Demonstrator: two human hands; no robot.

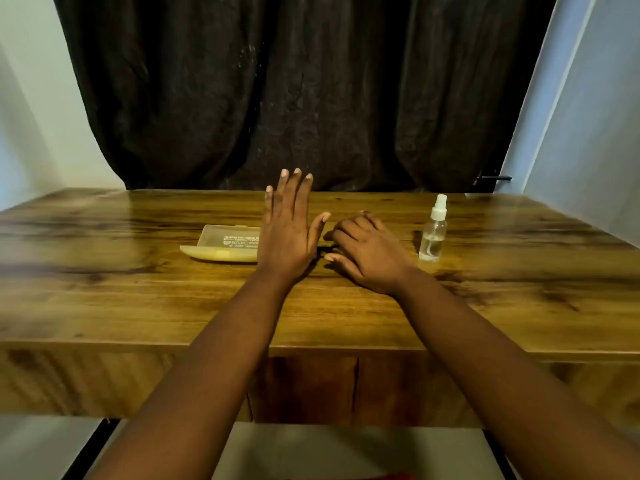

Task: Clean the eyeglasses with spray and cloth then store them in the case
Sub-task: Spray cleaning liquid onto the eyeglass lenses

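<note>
Eyeglasses: not clearly visible; only a thin dark form shows on the worktop (138, 299) between the two hands, and whether it is the frame or a shadow cannot be told. The cloth is not seen either. The left hand (289, 233) is raised, flat and spread, fingers pointing to the far edge, holding nothing; it stands in front of the right end of the case (221, 244), which lies open near the middle of the worktop, left of centre, its pale lid tipped back, presumably to be ready for the last step. The right hand (367, 251) rests palm down with fingers curled, just right of the left hand; it covers whatever lies beneath it, so whether it grips anything cannot be told. The spray bottle (433, 233) stands upright just beside the right hand, toward the right edge, apart from it and within easy reach. Behind the far edge hangs a dark curtain (277, 91). Judged from this layout, spraying has not yet begun.
</note>
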